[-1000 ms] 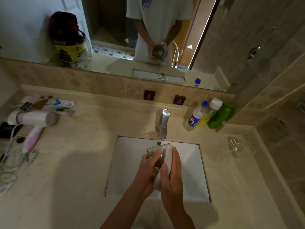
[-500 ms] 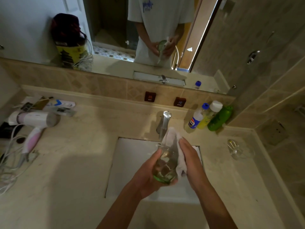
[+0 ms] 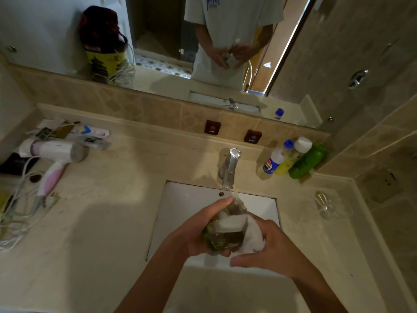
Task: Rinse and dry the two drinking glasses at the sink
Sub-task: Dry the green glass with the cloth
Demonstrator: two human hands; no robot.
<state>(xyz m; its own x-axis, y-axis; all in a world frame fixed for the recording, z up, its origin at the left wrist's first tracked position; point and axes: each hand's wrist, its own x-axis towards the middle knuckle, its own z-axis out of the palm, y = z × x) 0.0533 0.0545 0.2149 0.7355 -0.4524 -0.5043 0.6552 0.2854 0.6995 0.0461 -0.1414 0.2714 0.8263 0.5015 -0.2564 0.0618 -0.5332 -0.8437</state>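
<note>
Beige counter, white sink (image 3: 180, 213). Over sink: left hand (image 3: 194, 233) clamps glass (image 3: 225, 231); right hand (image 3: 268, 249) presses cloth (image 3: 250, 238), apparently inside. Drying; next, second glass (image 3: 327, 205), right of sink.

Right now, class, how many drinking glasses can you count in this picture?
2. One glass is held over the sink in the left hand, with a white cloth against it. The other glass lies on the counter, right of the sink.
</note>
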